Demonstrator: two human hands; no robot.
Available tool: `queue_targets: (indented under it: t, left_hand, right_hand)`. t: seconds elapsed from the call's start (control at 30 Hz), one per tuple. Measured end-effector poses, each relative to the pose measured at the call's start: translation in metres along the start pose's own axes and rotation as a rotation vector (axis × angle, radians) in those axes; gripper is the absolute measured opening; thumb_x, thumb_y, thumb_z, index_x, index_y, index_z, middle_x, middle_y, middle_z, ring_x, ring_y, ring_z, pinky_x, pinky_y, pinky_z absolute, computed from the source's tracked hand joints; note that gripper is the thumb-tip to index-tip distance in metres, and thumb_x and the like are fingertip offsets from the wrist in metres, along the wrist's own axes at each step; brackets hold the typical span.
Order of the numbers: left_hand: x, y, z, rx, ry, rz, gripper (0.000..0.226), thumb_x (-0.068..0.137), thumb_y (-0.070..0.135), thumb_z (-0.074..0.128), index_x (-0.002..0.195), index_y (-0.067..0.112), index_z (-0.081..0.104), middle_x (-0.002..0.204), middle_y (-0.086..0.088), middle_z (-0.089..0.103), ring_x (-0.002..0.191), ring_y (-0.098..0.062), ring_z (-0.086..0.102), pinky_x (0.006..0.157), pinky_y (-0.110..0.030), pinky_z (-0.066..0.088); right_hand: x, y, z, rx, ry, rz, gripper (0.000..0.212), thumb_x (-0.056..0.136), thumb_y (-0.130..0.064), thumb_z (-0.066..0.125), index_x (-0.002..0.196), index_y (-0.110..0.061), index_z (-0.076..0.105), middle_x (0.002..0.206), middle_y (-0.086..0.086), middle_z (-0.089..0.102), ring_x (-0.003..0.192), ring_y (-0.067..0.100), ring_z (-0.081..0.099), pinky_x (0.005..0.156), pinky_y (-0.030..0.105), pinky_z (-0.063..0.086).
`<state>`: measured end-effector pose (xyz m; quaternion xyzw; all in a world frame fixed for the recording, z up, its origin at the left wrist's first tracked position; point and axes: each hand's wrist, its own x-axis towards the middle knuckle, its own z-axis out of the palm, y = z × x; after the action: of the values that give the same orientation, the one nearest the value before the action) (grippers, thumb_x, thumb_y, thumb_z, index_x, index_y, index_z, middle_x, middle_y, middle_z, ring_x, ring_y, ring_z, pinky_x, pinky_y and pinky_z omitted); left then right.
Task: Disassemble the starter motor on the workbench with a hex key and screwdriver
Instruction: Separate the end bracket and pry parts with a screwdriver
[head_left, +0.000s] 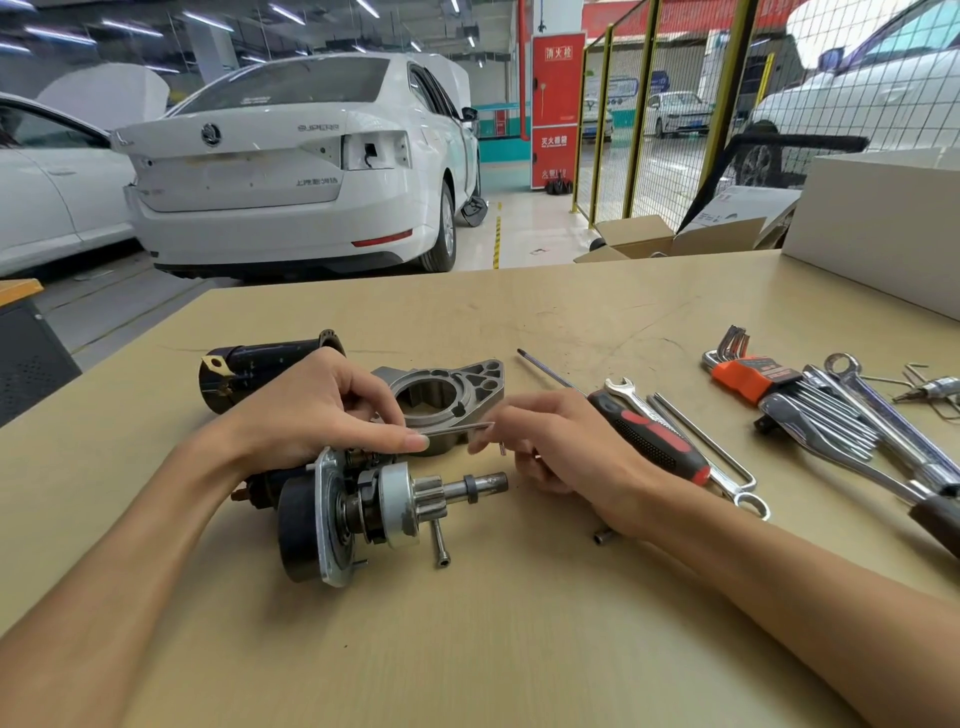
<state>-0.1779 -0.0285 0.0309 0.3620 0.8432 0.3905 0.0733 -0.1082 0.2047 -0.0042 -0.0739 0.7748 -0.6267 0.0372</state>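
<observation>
Hands: our left hand (332, 410) steadies the starter motor (363, 514), our right hand (550, 441) pinches the hex key (457, 428); seat it fully before turning.

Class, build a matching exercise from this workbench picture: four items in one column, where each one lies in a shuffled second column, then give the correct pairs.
Items
1. hex key
2. screwdriver
3. loose bolt
4. aluminium nose housing

Places
A. lying on the bench just in front of the pinion shaft
B. pinched between the left hand and right hand
C. standing behind the hands, removed from the motor
D. lying on the bench just right of the right hand, red and black handle

Pairs: 1-B, 2-D, 3-A, 4-C
</observation>
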Motion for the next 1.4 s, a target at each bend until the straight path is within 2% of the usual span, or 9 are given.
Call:
queue_targets:
  t: [0.17,0.3,0.47,0.67,0.83,1.0,1.13,1.23,1.4]
  left_hand:
    - [0.0007,0.0031,0.0008,-0.001,-0.043,0.003,0.02,0.079,0.041,0.081,0.069,0.024,0.08,0.049,0.008,0.053,0.047,-0.005,0.042,0.051,-0.009,0.034]
    - [0.0004,0.0027,-0.0002,0.005,-0.041,-0.009,0.02,0.079,0.039,0.079,0.068,0.023,0.079,0.048,0.007,0.048,0.047,-0.006,0.038,0.051,-0.012,0.032]
    - [-0.0004,0.0029,0.0008,-0.003,0.006,-0.011,0.022,0.073,0.041,0.079,0.066,0.02,0.078,0.046,0.002,0.037,0.045,-0.006,0.032,0.054,-0.008,0.035]
    - [-0.0008,0.0037,0.0008,0.018,0.021,-0.003,0.023,0.07,0.042,0.082,0.065,0.02,0.077,0.044,0.002,0.035,0.044,-0.006,0.032,0.054,-0.009,0.034]
    - [-0.0002,0.0041,0.0002,0.022,0.009,-0.013,0.024,0.068,0.044,0.083,0.066,0.021,0.078,0.043,0.005,0.036,0.043,-0.006,0.032,0.05,-0.011,0.03]
    - [-0.0003,0.0044,0.0001,0.024,-0.016,-0.005,0.034,0.072,0.061,0.075,0.071,0.028,0.08,0.054,-0.002,0.057,0.052,-0.007,0.042,0.052,-0.013,0.033]
    - [-0.0003,0.0033,-0.0002,0.025,-0.019,-0.013,0.021,0.076,0.046,0.076,0.07,0.026,0.08,0.049,0.002,0.049,0.048,-0.006,0.037,0.05,-0.013,0.03]
    - [-0.0006,0.0027,0.0001,0.007,-0.002,-0.009,0.02,0.073,0.043,0.079,0.071,0.024,0.081,0.048,0.001,0.045,0.047,-0.006,0.037,0.051,-0.011,0.032]
    - [-0.0005,0.0011,0.0,0.011,0.011,-0.003,0.021,0.071,0.044,0.08,0.071,0.023,0.08,0.047,0.001,0.043,0.046,-0.006,0.037,0.055,-0.013,0.037]
  right_hand:
    - [0.0009,0.0027,0.0,0.012,0.004,-0.03,0.021,0.094,-0.018,0.062,0.089,-0.025,0.081,0.051,-0.008,0.048,0.047,0.008,0.037,0.042,0.018,0.031]
    - [0.0022,0.0059,-0.0005,-0.013,0.02,-0.048,0.016,0.095,-0.018,0.066,0.104,-0.024,0.077,0.046,-0.008,0.055,0.04,0.007,0.043,0.044,0.018,0.04]
    - [0.0036,0.0047,0.0001,0.056,0.098,0.002,0.003,0.093,-0.012,0.06,0.093,-0.013,0.063,0.063,-0.001,0.06,0.044,0.015,0.049,0.04,0.023,0.04]
    - [0.0014,0.0006,0.0034,-0.046,0.04,0.026,0.04,0.101,-0.041,0.052,0.076,-0.014,0.066,0.053,-0.006,0.047,0.043,0.007,0.042,0.039,0.02,0.036]
    - [-0.0006,-0.0007,0.0035,-0.066,0.008,-0.026,0.032,0.102,-0.032,0.054,0.082,-0.01,0.068,0.051,-0.011,0.051,0.041,0.008,0.041,0.042,0.021,0.033]
    - [-0.0013,-0.0002,0.0032,-0.055,-0.005,-0.047,0.021,0.101,-0.027,0.057,0.089,-0.012,0.067,0.066,-0.01,0.06,0.049,0.008,0.051,0.042,0.018,0.039]
    - [-0.001,-0.0006,0.0038,-0.02,-0.026,-0.035,0.015,0.097,-0.028,0.064,0.093,-0.013,0.068,0.068,-0.01,0.064,0.049,0.007,0.052,0.041,0.018,0.04]
    - [-0.0004,-0.0021,0.0036,0.002,-0.029,-0.019,0.029,0.096,-0.037,0.062,0.097,-0.009,0.072,0.066,-0.008,0.059,0.05,0.01,0.051,0.042,0.021,0.04]
    - [-0.0003,-0.0017,0.0006,-0.035,0.002,0.013,0.024,0.095,-0.021,0.054,0.09,-0.013,0.077,0.054,-0.001,0.045,0.048,0.012,0.036,0.044,0.023,0.028]
